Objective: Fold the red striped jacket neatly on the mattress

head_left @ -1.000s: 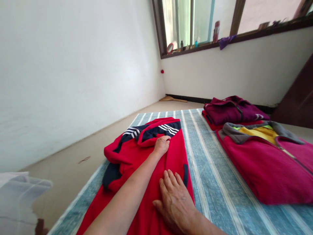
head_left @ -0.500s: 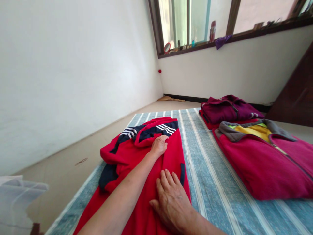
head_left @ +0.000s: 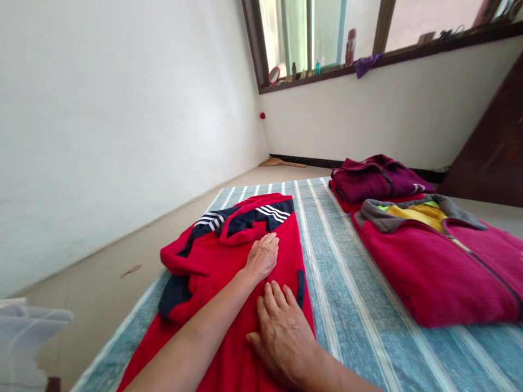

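Note:
A red jacket point(head_left: 229, 261) with navy panels and white stripes at the shoulders lies on the striped blue sheet point(head_left: 327, 261). One sleeve is folded in over its body on the left. My left hand point(head_left: 262, 256) rests on the jacket front just below the collar, its fingers laid out on the fabric. Closer to me, my right hand point(head_left: 284, 332) presses flat on the jacket's right half with fingers apart, beside a navy pocket trim. My forearms cover part of the lower jacket.
To the right lie a folded magenta jacket point(head_left: 441, 272) with a grey collar and, behind it, a folded purple jacket point(head_left: 379, 177) on red cloth. White translucent material point(head_left: 28, 343) shows at lower left. A wall point(head_left: 122, 120) rises beyond the sheet's left edge and a strip of floor.
My left hand has gone from curled fingers near the collar to a flatter pose, slightly closer to me. My right hand stays flat on the jacket. The view has shifted slightly.

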The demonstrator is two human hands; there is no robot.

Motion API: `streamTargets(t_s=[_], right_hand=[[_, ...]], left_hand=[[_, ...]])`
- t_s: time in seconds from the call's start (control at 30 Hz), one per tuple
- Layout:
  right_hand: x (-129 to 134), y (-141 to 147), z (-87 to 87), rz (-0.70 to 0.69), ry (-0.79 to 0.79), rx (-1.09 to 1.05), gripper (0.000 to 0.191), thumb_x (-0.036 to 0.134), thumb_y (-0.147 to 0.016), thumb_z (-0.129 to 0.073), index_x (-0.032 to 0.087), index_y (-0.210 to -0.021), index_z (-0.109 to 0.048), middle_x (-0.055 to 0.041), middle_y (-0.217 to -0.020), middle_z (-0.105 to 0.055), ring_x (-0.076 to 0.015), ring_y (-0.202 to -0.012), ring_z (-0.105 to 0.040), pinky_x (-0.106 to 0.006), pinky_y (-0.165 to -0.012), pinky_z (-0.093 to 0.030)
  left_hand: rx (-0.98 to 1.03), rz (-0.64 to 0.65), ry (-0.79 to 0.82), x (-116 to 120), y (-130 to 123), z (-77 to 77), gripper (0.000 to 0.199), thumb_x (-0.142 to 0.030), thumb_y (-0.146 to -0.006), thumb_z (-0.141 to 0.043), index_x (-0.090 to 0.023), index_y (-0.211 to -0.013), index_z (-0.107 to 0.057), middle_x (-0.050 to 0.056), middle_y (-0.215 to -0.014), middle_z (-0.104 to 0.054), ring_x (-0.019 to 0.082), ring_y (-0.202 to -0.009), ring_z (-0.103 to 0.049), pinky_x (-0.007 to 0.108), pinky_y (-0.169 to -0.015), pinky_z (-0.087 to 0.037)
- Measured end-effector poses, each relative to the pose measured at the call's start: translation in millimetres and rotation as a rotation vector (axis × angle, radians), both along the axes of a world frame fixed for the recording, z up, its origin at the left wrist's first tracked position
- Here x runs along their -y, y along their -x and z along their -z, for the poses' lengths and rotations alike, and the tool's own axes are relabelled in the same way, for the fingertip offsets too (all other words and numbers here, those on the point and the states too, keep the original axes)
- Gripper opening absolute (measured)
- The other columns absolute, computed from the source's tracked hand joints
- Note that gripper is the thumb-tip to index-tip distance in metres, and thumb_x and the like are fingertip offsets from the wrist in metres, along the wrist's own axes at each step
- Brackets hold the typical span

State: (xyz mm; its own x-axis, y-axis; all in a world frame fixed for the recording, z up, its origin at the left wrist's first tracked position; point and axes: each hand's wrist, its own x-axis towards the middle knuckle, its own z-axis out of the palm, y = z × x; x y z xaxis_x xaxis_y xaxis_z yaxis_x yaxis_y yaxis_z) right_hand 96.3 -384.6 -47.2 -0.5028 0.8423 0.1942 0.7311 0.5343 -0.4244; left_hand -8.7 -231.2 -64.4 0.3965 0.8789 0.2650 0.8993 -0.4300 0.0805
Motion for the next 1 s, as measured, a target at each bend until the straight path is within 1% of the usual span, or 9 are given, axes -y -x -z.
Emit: streamTargets(t_s=[0.13, 0.23, 0.4, 0.53, 0.73, 0.8, 0.87, 0.93, 1.0], right_hand=[[0, 0, -2.7, -0.006, 0.032, 0.001, 0.062, 0.046, -0.091, -0.044, 0.002, -0.134, -0.047, -0.0257, -0.142, -0.037, -0.037, -0.136, -0.027, -0.053, -0.111, -0.025], [1, -1, -3.9, -0.004, 0.032, -0.004, 0.062, 0.047, -0.091, -0.045, 0.002, -0.133, -0.047, -0.0253, -0.142, -0.037, -0.0365, -0.136, -0.027, -0.053, -0.111, -0.025], [2, -1, -0.7, -0.001, 0.0, -0.008, 0.062, 0.048, -0.091, -0.044, 0.002, -0.133, -0.047, -0.025, -0.142, -0.038, -0.0364, -0.136, -0.028, -0.052, -0.111, -0.027], [0, 1, 6.4, 0.017, -0.022, -0.015, 0.066, 0.049, -0.089, -0.047, 0.003, -0.136, -0.044, -0.0236, -0.142, -0.038, -0.0358, -0.136, -0.029, -0.051, -0.111, -0.026], [4, 5, 23.5, 0.067, -0.11, -0.084, 0.065, 0.049, -0.086, -0.054, 0.012, -0.138, -0.043, -0.0157, -0.141, -0.044, -0.0341, -0.13, -0.04, -0.05, -0.108, -0.034], [5, 1, 25.4, 0.068, -0.191, -0.145, 0.046, 0.04, -0.088, -0.05, 0.014, -0.126, -0.055, -0.013, -0.13, -0.055, -0.0308, -0.121, -0.05, -0.046, -0.103, -0.039], [2, -8, 20.8, 0.03, -0.247, -0.217, 0.028, 0.027, -0.091, -0.041, 0.017, -0.103, -0.065, -0.0095, -0.108, -0.066, -0.0241, -0.102, -0.061, -0.038, -0.093, -0.046], [-13, -21, 9.3, -0.008, -0.218, -0.23, 0.033, 0.018, -0.092, -0.033, 0.019, -0.088, -0.065, -0.0064, -0.086, -0.068, -0.0169, -0.079, -0.064, -0.028, -0.076, -0.049], [-40, -33, -6.7, 0.07, -0.17, -0.135, 0.032, 0.017, -0.092, -0.032, 0.018, -0.089, -0.063, -0.0047, -0.074, -0.065, -0.015, -0.066, -0.061, -0.024, -0.062, -0.045]], left_hand=[[0.023, 0.021, -0.071, 3, 1, -1.8, 0.03, -0.016, -0.086, -0.047, -0.014, -0.114, -0.056, 0.013, -0.126, -0.057, 0.024, -0.117, -0.051, 0.038, -0.098, -0.042], [0.022, 0.057, -0.109, 6, -1, -8.3, 0.026, -0.015, -0.086, -0.045, -0.016, -0.109, -0.058, 0.012, -0.118, -0.06, 0.024, -0.111, -0.053, 0.039, -0.097, -0.043], [-0.078, 0.04, 0.015, 9, -9, -15.7, 0.025, -0.01, -0.086, -0.039, -0.018, -0.094, -0.061, 0.009, -0.105, -0.065, 0.024, -0.106, -0.056, 0.039, -0.093, -0.043], [-0.05, -0.008, 0.048, 14, -14, -16.3, 0.025, -0.01, -0.081, -0.047, -0.02, -0.099, -0.061, 0.009, -0.118, -0.061, 0.026, -0.12, -0.049, 0.044, -0.101, -0.036], [-0.009, 0.096, 0.081, 29, -19, -7.4, 0.026, -0.012, -0.087, -0.041, -0.018, -0.106, -0.058, 0.01, -0.13, -0.056, 0.024, -0.127, -0.044, 0.045, -0.106, -0.033], [0.023, 0.079, 0.093, 32, -20, -2.1, 0.027, -0.013, -0.089, -0.038, -0.018, -0.108, -0.057, 0.011, -0.131, -0.055, 0.024, -0.127, -0.044, 0.046, -0.105, -0.035], [0.05, 0.072, 0.097, 35, -20, 3.2, 0.03, -0.013, -0.09, -0.036, -0.017, -0.112, -0.056, 0.012, -0.134, -0.053, 0.025, -0.129, -0.042, 0.048, -0.105, -0.035], [0.065, 0.07, 0.127, 36, -21, 7.2, 0.032, -0.015, -0.09, -0.037, -0.016, -0.116, -0.056, 0.014, -0.136, -0.05, 0.028, -0.131, -0.04, 0.051, -0.105, -0.034], [0.086, 0.083, 0.165, 38, -22, 9.0, 0.036, -0.019, -0.089, -0.041, -0.016, -0.122, -0.054, 0.015, -0.139, -0.048, 0.031, -0.133, -0.037, 0.054, -0.106, -0.032]])
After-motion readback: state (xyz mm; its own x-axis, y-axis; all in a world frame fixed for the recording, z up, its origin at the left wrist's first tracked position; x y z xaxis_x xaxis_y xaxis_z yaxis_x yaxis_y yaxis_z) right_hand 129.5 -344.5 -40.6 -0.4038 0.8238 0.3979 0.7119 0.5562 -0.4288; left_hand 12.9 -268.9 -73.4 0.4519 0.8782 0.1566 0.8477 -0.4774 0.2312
